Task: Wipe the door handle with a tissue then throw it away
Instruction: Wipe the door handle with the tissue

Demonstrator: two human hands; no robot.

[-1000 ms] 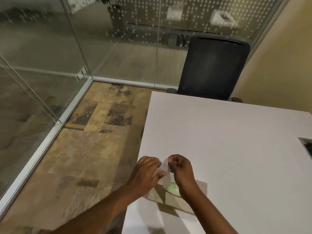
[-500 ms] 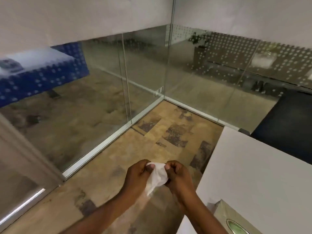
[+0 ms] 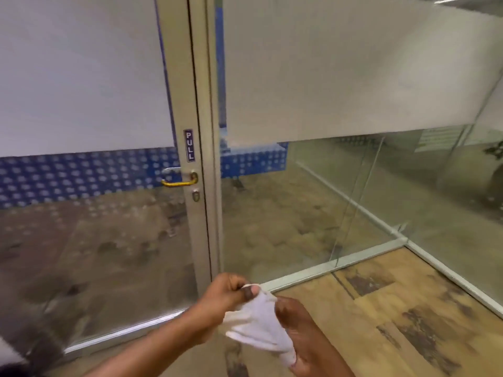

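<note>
A white tissue (image 3: 258,326) is stretched between both my hands low in the view. My left hand (image 3: 227,293) pinches its upper corner with thumb and fingers. My right hand (image 3: 298,333) grips its lower part. The brass door handle (image 3: 179,180) sits on the grey frame of a glass door (image 3: 81,240), well above and to the left of my hands, with a keyhole (image 3: 195,195) just under it. Neither hand touches the handle.
A "PULL" sticker (image 3: 189,145) is stuck above the handle. Frosted film covers the upper glass. Glass partition walls (image 3: 340,200) run right to a corner with a metal floor rail (image 3: 353,259). Patterned brown carpet (image 3: 394,322) lies underfoot.
The view has swung left from the white table and tissue box to the glass door. Both hands carried the tissue along and keep hold of it.
</note>
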